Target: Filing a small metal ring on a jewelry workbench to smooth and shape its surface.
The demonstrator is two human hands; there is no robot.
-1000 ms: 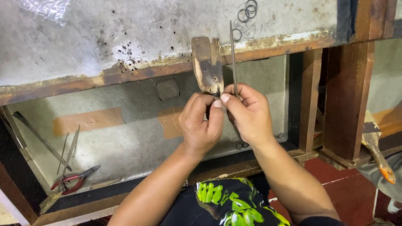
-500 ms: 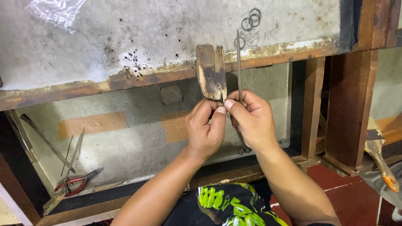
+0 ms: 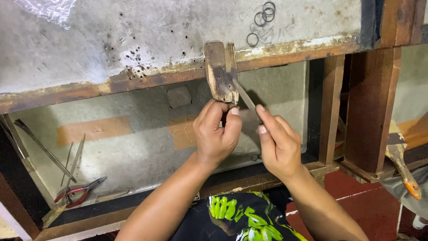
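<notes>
Single head-worn view, which looked down and forward from close range; the surface [image 3: 133, 49] edge ran from 9 to 2 o'clock, both forearms entering from 6 o'clock.

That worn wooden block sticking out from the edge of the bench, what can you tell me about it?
The wooden block is dark, scuffed and chipped, seemingly split lengthwise into two slabs. It hangs over the front edge of the grey workbench, its lower end splintered. A thin flat metal file slants against its lower right side, pinched by the right hand. The left hand sits just below the block, fingertips close to its lower end; what it grips is hidden.
</notes>
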